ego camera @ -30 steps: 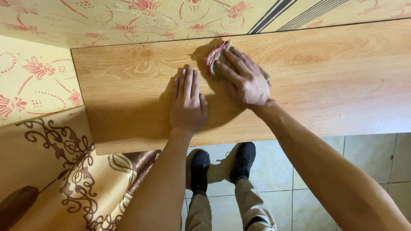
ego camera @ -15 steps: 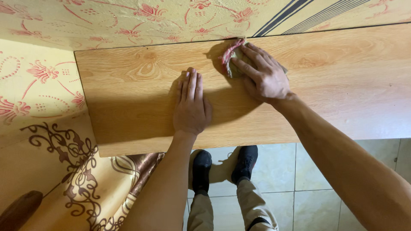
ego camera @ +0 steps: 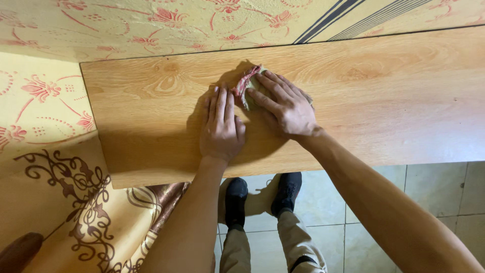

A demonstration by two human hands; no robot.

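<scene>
**Pressing a folded cloth onto a wooden board, seen from my head camera**

Reading from left to right: a patterned yellow fabric (ego camera: 40, 101) with red flower motifs borders the short left edge of the wooden board (ego camera: 384, 101), and a darker scrolled print hangs below it. The board's left edge and near long edge are both exposed; its far long edge meets more of the fabric, and its right end runs out of view.

My left hand (ego camera: 221, 129) lies flat on the board, palm down, fingers straight and close together, gripping nothing. Bare board lies open between it and the left edge.

Just beside it, touching or nearly touching its fingertips, sits the cloth (ego camera: 248, 85), a small folded pad with a red edge. My right hand (ego camera: 285, 108) rests on top of the cloth, fingers spread and extended, pressing it down rather than closing around it.

To the right of that hand a long stretch of board is free. Below the near edge I see a tiled floor (ego camera: 434, 192) and my two dark shoes (ego camera: 262, 194), standing side by side just under the board.
</scene>
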